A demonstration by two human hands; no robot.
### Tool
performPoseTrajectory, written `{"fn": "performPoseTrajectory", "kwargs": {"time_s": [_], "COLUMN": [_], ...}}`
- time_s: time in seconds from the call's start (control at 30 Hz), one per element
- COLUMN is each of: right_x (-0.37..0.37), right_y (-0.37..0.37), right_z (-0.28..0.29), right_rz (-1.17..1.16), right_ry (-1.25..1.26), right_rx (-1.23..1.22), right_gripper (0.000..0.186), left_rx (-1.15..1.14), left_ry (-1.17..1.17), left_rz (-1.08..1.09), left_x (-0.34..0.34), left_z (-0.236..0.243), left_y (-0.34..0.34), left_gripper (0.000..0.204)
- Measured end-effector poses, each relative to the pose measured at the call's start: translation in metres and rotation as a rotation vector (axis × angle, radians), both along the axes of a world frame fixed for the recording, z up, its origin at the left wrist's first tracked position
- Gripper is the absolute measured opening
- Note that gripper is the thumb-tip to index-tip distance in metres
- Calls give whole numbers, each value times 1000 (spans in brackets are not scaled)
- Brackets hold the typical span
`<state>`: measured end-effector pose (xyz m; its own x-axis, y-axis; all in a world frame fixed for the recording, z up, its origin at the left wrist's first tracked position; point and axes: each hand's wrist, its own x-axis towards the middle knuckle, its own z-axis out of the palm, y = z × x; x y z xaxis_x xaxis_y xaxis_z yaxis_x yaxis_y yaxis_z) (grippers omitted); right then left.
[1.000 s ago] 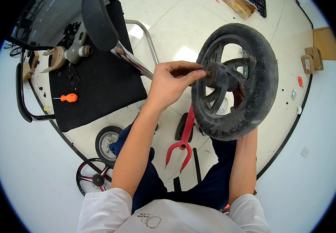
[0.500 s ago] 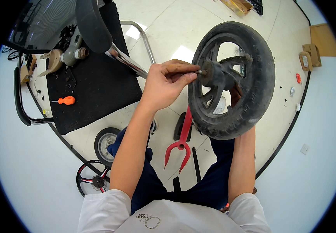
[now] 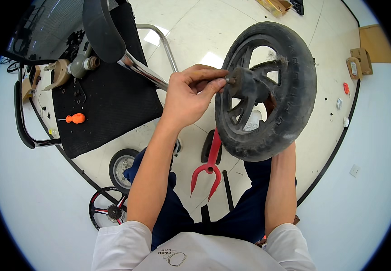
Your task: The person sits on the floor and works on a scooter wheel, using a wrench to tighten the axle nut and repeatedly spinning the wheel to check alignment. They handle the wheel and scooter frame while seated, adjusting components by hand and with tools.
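Note:
A black wheel with a worn tyre and dark spokes [image 3: 290, 90] is raised in front of me, tilted. My left hand [image 3: 190, 95] pinches a small metal axle end [image 3: 231, 81] at the centre of its hub [image 3: 249, 86]. My right hand [image 3: 270, 108] is mostly hidden behind the wheel, its fingers showing between the spokes, apparently gripping it. Below the wheel a red fork [image 3: 211, 158] lies between my legs with its prongs toward me.
At left a black chair [image 3: 105, 122] holds an orange screwdriver [image 3: 75, 118] and assorted parts [image 3: 84, 65]. Two more wheels [image 3: 121, 169] [image 3: 101, 212] are by my left leg. Cardboard pieces [image 3: 362, 61] and small red and white items [image 3: 346, 89] lie at right.
My hands and the wheel have shifted slightly leftward in view, along with the surroundings. My left fingers stay at the hub, pinched on the axle end.

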<state>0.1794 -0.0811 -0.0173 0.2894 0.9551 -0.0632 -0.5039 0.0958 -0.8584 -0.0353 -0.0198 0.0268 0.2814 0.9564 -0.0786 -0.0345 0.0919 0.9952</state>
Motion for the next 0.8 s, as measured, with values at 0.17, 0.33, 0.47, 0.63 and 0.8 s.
{"fn": "performPoseTrajectory", "kwargs": {"time_s": [0.17, 0.33, 0.47, 0.63, 0.8], "right_x": [10, 10, 18, 7, 21], "right_y": [1, 1, -3, -6, -3], "right_z": [-8, -10, -29, -11, -34], "right_rz": [23, 46, -103, -22, -50], "right_ry": [-9, -54, -100, -67, -129], "right_rx": [-14, 52, -170, -37, -68], "right_gripper": [31, 33, 37, 38, 35], "left_rx": [31, 61, -18, -110, -94], "left_ry": [23, 37, 15, 6, 108], "left_rz": [-12, -16, -2, 44, 13], "left_x": [-2, -2, 1, 0, -1], "left_z": [3, 5, 4, 5, 4], "left_y": [2, 1, 0, 0, 0], "left_gripper": [23, 23, 23, 22, 20]}}
